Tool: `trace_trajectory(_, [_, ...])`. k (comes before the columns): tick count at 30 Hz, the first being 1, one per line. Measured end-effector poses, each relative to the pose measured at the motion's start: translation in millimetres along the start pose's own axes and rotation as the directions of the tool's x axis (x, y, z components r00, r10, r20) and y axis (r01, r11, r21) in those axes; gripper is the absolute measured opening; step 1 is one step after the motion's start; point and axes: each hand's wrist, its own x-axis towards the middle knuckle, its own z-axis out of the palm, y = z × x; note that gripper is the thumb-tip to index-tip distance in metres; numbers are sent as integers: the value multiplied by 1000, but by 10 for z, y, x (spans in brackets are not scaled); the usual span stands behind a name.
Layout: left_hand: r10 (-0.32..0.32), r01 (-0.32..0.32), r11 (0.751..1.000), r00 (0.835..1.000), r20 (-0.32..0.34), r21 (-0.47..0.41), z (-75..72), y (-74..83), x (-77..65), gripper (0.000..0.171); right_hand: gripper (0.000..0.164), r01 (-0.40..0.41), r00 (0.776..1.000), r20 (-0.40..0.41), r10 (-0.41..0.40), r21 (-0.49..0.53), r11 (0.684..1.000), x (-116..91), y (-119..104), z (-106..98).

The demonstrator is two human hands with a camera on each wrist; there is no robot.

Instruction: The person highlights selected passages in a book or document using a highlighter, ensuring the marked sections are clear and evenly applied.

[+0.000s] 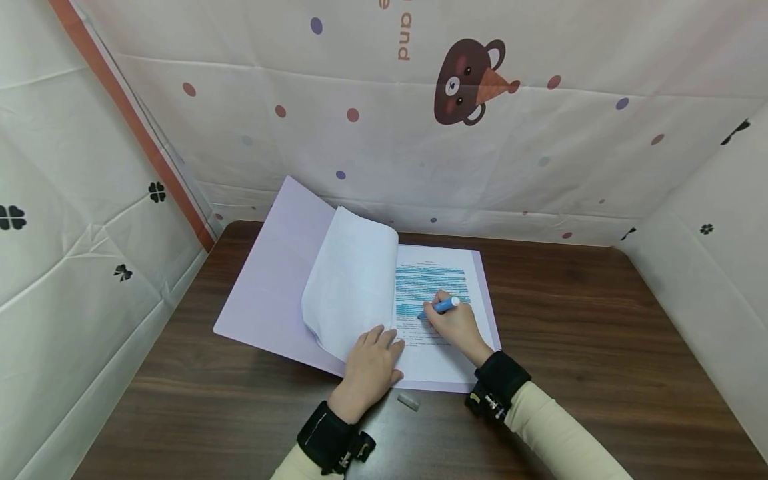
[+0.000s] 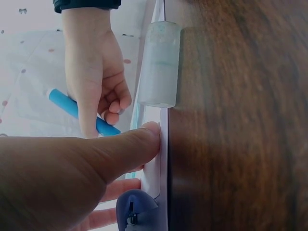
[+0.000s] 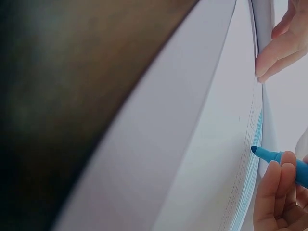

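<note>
We're watching the right hand (image 1: 459,328) pinching a blue marker (image 1: 445,305) at the printed page (image 1: 435,363). Left hand (image 1: 369,368) is resting, fingers slightly spread, on paper.

Brown wood-grain table (image 1: 576,320) under 1 open lilac folder (image 1: 270,287) and 1 grey cylinder (image 1: 409,401)

Blue marker (image 1: 445,305), lilac folder (image 1: 264,287), dotted backdrop (image 1: 294,147)

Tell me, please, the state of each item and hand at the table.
Printed page: partly highlighted in blue.
Blue marker: uncapped, tip at the page.
Lilac folder: open.
Turned sheets: flipped leftward, curving.
Grey cylinder: lying on its side.
Left hand: resting across sheets and page.
Right hand: holding the marker.
</note>
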Motion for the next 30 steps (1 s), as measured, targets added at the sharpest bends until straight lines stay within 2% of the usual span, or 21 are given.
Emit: trace_trajectory(30, [5,-6,1000,1000,-7,-13,-12,-5,0,53,23,-6,1000,-12,6,-45,999,-13,70,-90])
